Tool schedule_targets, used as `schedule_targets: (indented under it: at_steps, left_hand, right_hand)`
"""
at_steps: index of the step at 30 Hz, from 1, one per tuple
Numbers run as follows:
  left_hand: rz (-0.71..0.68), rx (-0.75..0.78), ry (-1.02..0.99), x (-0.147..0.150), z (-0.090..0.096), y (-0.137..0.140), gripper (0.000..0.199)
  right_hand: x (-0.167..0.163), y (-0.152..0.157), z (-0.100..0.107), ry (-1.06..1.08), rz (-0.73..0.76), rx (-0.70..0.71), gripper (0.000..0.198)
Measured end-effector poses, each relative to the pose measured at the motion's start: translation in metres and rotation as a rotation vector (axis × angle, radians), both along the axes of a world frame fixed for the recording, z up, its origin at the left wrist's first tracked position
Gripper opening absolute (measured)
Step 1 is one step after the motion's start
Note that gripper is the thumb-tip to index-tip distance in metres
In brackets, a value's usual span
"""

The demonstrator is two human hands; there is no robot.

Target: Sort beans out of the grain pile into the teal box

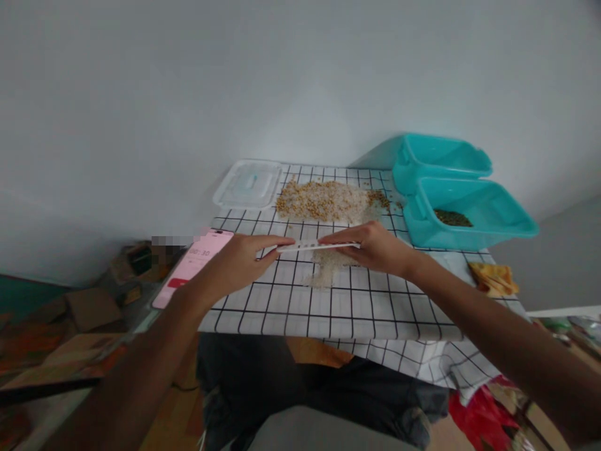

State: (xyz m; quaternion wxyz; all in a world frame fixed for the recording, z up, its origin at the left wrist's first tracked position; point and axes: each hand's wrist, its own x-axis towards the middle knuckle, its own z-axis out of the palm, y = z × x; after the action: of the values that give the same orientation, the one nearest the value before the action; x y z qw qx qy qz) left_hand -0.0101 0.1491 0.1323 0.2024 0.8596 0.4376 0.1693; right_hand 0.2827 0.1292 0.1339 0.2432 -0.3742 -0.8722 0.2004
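In the head view, the nearer teal bin [462,239] is holding a small heap of greenish grains [451,218], while the other teal bin [441,156] is standing just behind it. A clear plastic lid or shallow box, hard to tell which, [248,183] is lying at the far left of the checked cloth [282,318], beside a mixed grain pile [323,202]. Both forearms are reaching inward, the left hand [244,255] and right hand [378,248] pinching opposite ends of a thin white piece [310,247] above pale grains [323,274].
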Motion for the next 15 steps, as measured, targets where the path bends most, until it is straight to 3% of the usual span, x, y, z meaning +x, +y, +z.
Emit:
schedule_targets:
  at_steps: [3,8,15]
  left_hand:
    - [-0.023,0.041,0.0,-0.002,0.004,-0.005,0.038]
    - [0.072,0.132,0.06,-0.008,0.009,-0.002,0.037]
    - [0.048,0.086,-0.035,-0.024,-0.017,-0.012,0.04]
  right_hand:
    - [-0.002,-0.002,0.003,-0.026,0.004,0.028,0.033]
    - [-0.015,0.011,0.007,-0.029,0.024,0.054,0.033]
    - [-0.024,0.007,-0.005,-0.098,0.087,0.05,0.043]
